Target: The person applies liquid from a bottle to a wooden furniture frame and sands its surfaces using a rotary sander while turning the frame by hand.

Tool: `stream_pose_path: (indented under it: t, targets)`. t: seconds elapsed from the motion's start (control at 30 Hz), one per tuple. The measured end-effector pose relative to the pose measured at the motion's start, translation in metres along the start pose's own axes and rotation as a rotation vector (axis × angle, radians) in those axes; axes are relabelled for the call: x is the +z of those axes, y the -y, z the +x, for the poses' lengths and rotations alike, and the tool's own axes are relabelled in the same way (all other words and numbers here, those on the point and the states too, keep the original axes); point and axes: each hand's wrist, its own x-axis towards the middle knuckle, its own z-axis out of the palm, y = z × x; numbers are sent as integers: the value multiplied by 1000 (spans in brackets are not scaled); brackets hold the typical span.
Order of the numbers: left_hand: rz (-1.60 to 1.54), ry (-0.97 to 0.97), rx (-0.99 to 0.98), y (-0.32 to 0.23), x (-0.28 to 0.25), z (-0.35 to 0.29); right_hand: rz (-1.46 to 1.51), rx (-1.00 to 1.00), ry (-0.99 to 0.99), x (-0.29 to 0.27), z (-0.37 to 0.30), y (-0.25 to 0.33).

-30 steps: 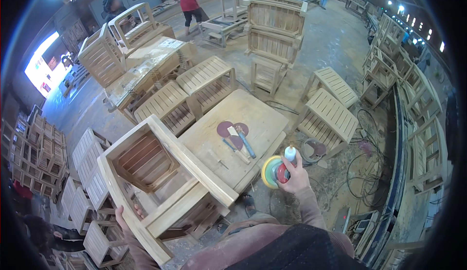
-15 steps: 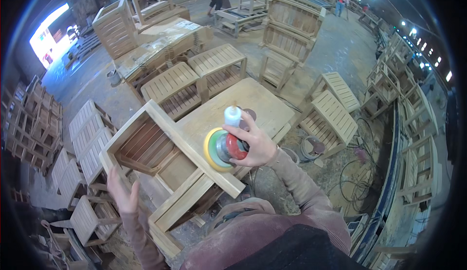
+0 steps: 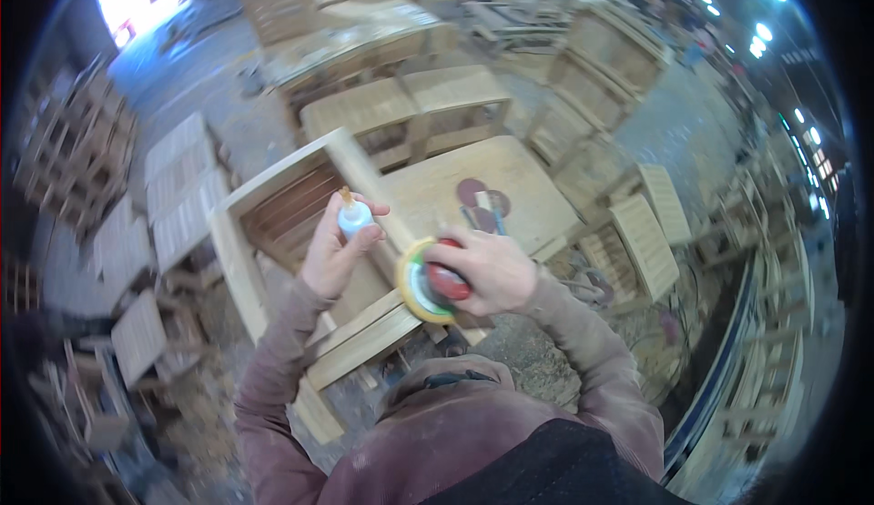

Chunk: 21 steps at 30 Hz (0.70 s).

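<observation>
My left hand (image 3: 330,252) is closed around a small white squeeze bottle (image 3: 354,219) with a brownish nozzle pointing up. It is above the open wooden chair frame (image 3: 238,273). My right hand (image 3: 494,273) grips a red orbital sander (image 3: 447,279), whose round yellow-and-green pad is turned toward the left, over the near-right corner of the frame. The frame, with slats inside, lies tilted on a wooden work table (image 3: 428,177). Round brown sanding discs (image 3: 471,192) and what looks like a brush (image 3: 492,216) are on the table beyond the sander. Motion blur softens the edges.
Slatted stools (image 3: 360,109) stand beyond the table. More slatted pieces (image 3: 177,173) are at the left, and others (image 3: 646,223) at the right. Stacked frames (image 3: 77,136) rise at far left. A long dark rail (image 3: 719,368) runs along the right side.
The white bottle has passed from my right hand's fingertips into my left hand, which came in from the left. My right hand keeps the sander. The whole view has shifted.
</observation>
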Motion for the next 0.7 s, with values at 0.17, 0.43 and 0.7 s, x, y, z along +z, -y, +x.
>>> stream_pose_path:
  t: [0.17, 0.43, 0.7]
  targets:
    - [389, -77, -103, -9, -96, -85, -107, 61, 246, 10, 29, 22]
    - [122, -431, -15, 47, -120, -149, -267, 246, 67, 62, 259, -90]
    - [-11, -539, 100, 61, -118, -136, -322, 222, -78, 46, 246, -93]
